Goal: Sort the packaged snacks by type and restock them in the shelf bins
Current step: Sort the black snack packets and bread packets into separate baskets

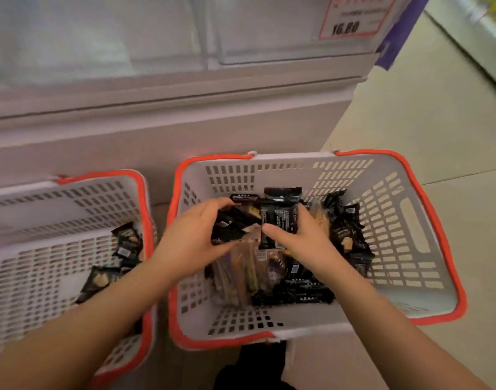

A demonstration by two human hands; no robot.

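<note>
You were early in sorting: your right hand pinched a black packet, left hand gripped others, the right basket mostly full

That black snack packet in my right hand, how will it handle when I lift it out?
The black packet looks small and flat, so probably light. Its glossy wrapper may be slippery and flex a bit. The right hand pinches it by thumb and fingers, which seems enough.

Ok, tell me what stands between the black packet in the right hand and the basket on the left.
Only the two baskets' red rims and the left hand lie between the black snack packet, pinched by the right hand, and the left white slotted plastic basket.
</note>
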